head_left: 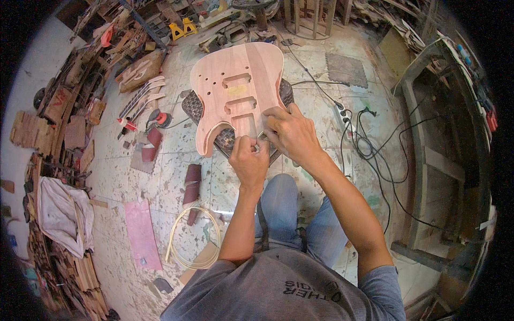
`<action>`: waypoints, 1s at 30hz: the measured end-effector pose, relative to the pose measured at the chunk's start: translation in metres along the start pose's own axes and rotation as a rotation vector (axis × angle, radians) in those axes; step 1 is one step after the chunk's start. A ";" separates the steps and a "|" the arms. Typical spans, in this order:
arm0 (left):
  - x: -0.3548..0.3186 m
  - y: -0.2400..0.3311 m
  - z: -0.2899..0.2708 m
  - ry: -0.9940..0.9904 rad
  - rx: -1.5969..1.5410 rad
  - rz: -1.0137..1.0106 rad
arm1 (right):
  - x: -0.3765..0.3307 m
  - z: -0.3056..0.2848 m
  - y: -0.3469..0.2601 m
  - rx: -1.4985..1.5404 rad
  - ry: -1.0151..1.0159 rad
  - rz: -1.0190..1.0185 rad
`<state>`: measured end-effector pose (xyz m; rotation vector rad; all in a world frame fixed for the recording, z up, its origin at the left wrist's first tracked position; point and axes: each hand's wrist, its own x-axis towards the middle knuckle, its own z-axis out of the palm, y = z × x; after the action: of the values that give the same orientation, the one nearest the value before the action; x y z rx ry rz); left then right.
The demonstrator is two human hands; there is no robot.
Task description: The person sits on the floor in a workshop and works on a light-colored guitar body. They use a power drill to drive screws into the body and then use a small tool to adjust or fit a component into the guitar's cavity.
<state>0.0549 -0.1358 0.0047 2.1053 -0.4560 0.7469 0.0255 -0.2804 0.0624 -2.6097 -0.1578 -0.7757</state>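
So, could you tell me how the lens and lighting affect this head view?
Head view: fisheye bends the floor tiles and shelves toward a black rim; soft, even daylight, faint shadows; guitar body and both hands, left hand, right hand, are sharp, the edges smear.

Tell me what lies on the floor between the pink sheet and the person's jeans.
In the head view, a coil of pale tubing lies between the pink sheet and the jeans.

The one camera, worn on my head, looks steeply down over my chest and knees at the tiled floor [321,107], close above my hands, its fisheye bending the cluttered room's edges from nine to three o'clock.
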 end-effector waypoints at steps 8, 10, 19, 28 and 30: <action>-0.001 -0.004 0.007 0.051 0.050 0.062 | 0.000 -0.002 0.002 0.013 -0.010 -0.024; 0.000 -0.004 0.008 0.062 0.061 0.090 | 0.000 -0.002 0.003 0.006 -0.015 -0.032; 0.000 0.001 0.002 0.021 0.013 -0.003 | -0.003 0.002 0.003 0.028 0.007 -0.029; 0.006 0.002 -0.009 -0.014 -0.016 0.021 | 0.001 0.005 -0.004 0.024 -0.004 0.075; 0.005 0.004 -0.008 -0.012 -0.038 -0.012 | 0.000 0.007 -0.005 0.016 0.012 0.080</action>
<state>0.0536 -0.1314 0.0138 2.0766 -0.4601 0.7143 0.0276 -0.2730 0.0592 -2.5789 -0.0561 -0.7588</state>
